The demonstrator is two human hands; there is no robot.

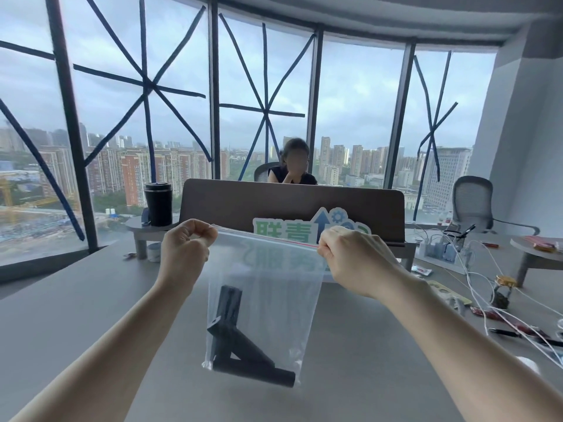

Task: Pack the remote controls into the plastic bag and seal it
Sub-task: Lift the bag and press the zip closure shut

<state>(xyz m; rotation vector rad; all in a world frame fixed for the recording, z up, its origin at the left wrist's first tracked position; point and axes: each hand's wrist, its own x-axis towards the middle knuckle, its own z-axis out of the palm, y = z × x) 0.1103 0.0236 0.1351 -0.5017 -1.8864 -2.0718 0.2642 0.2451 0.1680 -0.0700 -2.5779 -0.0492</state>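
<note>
Both forearms reach up from the frame's bottom; the left hand (185, 245) pinches one top corner of the plastic bag (265, 300), the right hand (350, 254) the other; its zip strip runs horizontally between them; black remote controls (243, 354) lie heaped at the bottom, hanging above the table (91, 300); sealing likely remains.

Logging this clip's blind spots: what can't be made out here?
- Head view: whether the plastic bag strip is sealed; left hand and right hand cover its ends.
- Remote controls: exact count unclear, overlapping behind hazy plastic.
- Green sign: partly hidden by bag and hand.
</note>
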